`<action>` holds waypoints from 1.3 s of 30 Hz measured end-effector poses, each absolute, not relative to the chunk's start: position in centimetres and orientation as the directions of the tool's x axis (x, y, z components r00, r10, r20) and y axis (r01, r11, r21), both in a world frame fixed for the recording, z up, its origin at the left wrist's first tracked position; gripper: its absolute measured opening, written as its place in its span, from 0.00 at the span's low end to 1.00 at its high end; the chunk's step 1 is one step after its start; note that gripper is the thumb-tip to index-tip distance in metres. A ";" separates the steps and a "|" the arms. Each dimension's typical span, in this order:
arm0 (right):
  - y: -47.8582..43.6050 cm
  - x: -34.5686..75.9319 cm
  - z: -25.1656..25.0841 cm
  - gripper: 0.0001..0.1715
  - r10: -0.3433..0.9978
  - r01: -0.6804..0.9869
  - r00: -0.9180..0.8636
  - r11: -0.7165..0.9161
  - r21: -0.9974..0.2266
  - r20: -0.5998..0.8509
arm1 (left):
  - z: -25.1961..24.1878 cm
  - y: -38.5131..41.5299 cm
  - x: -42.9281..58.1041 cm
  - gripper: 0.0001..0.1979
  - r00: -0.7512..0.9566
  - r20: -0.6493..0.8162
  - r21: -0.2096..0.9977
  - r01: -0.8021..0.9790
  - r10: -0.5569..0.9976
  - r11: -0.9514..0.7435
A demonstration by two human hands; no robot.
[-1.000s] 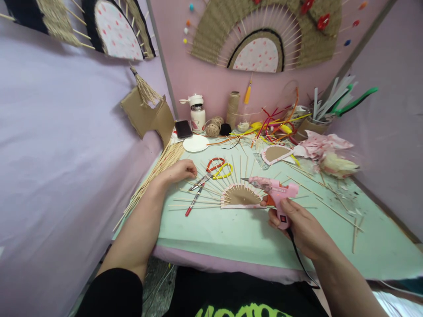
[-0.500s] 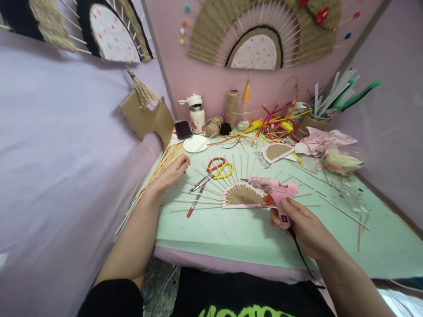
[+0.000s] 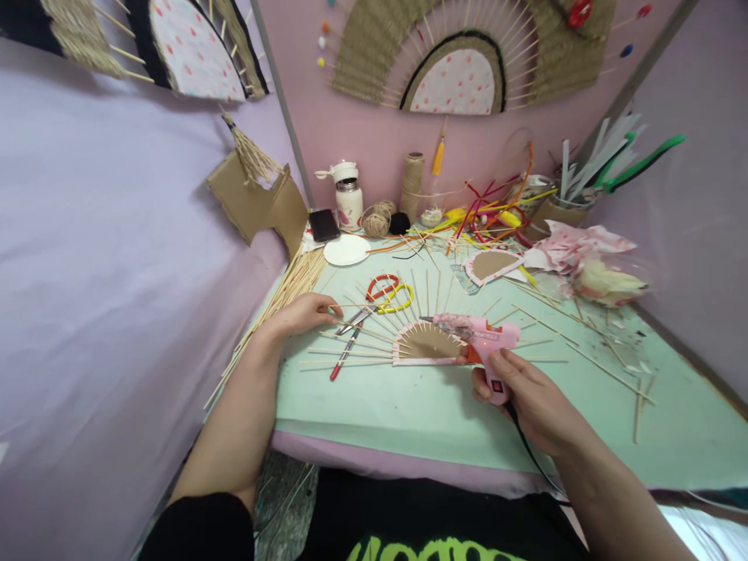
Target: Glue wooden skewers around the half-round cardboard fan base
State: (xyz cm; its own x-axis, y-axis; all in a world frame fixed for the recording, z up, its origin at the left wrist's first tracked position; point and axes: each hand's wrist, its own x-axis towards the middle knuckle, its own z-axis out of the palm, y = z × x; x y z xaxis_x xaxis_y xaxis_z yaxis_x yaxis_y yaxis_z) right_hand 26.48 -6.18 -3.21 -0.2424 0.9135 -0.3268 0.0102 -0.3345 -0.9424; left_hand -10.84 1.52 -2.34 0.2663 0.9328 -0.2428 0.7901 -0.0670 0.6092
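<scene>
My right hand (image 3: 514,389) is wrapped round a pink glue gun (image 3: 488,339), its nozzle pointing left above a cardboard half-circle (image 3: 429,347) with a pink-spotted edge. Thin sticks fan outward from that half-circle on the green table. My left hand (image 3: 309,313) is closed at the left of the fan, its fingers pinching a thin wooden stick that reaches right towards the scissors. The scissors (image 3: 389,294), with one red and one yellow handle, lie among the fan's sticks. A red-ended pen (image 3: 346,352) rests just below them.
A bundle of sticks (image 3: 284,292) lies along the left table edge. At the back stand a white bottle (image 3: 349,204) and a twine roll (image 3: 412,187), beside a phone (image 3: 323,226). Loose sticks and pink-spotted cloth (image 3: 576,248) are on the right. The gun's black cable hangs below my right hand.
My left hand has moved slightly down and right, and its stick has swung from slanting upward to nearly level. The glue gun has shifted slightly left. The view has tilted a little.
</scene>
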 end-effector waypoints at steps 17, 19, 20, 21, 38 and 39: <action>-6.1 26.2 -3.1 0.29 0.901 0.051 -0.270 -0.339 -0.939 -0.340 | -2.4 1.5 -11.1 0.13 0.270 -0.236 0.572 0.815 0.934 -0.091; -6.0 26.2 -3.1 0.29 0.899 0.054 -0.273 -0.340 -0.939 -0.342 | -2.1 1.3 -11.0 0.14 0.251 -0.222 0.557 0.826 0.942 -0.089; -6.0 26.2 -3.1 0.29 0.900 0.055 -0.273 -0.338 -0.940 -0.339 | -1.9 1.2 -11.0 0.14 0.240 -0.211 0.553 0.829 0.948 -0.087; -6.0 26.1 -3.1 0.30 0.901 0.056 -0.273 -0.334 -0.941 -0.336 | -1.7 1.1 -11.0 0.14 0.230 -0.201 0.551 0.830 0.952 -0.084; -6.0 26.0 -3.3 0.32 0.896 0.059 -0.295 -0.330 -0.942 -0.332 | -1.5 0.9 -11.4 0.13 0.249 -0.295 0.537 0.842 0.923 -0.056; -6.0 26.0 -3.3 0.32 0.896 0.067 -0.299 -0.324 -0.944 -0.328 | -1.5 0.9 -11.3 0.14 0.249 -0.303 0.540 0.840 0.920 -0.050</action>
State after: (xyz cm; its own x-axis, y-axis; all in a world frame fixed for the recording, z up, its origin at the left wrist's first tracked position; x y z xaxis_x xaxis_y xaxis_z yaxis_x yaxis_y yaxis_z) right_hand 25.97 -6.02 -3.27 -0.2990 0.8959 -0.3285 0.0673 -0.3236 -0.9438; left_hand -11.35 0.92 -1.50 0.2491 0.9198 -0.3032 0.8404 -0.0497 0.5396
